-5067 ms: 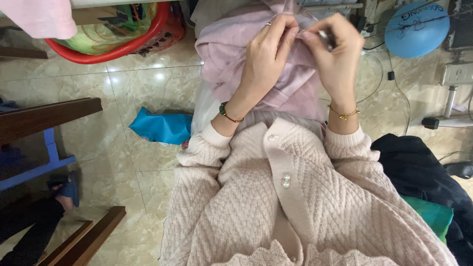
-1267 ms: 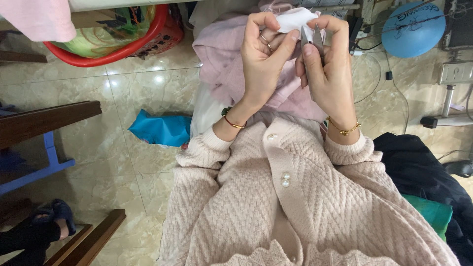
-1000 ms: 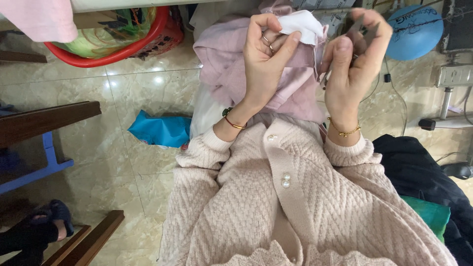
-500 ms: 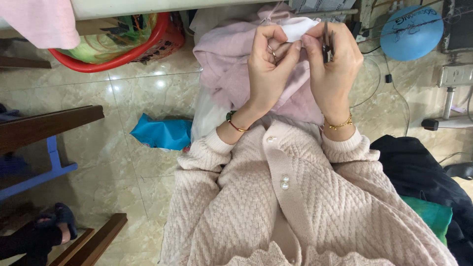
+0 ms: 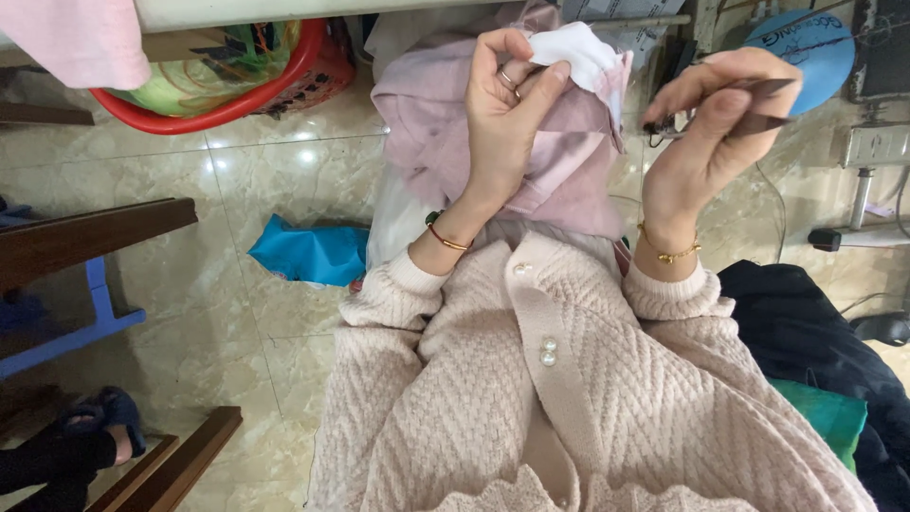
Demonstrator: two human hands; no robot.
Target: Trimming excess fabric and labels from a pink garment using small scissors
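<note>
Above the lap, the left hand [image 5: 502, 114] pinches a white fabric piece [image 5: 580, 55] sewn to a pink garment [image 5: 445, 133]; the right hand [image 5: 706, 123], just beside it, grips small dark snips [image 5: 763, 104].

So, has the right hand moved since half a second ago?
Yes. The right hand with its small metal tool has swung rightward, away from the white cloth, toward the blue round object.
</note>
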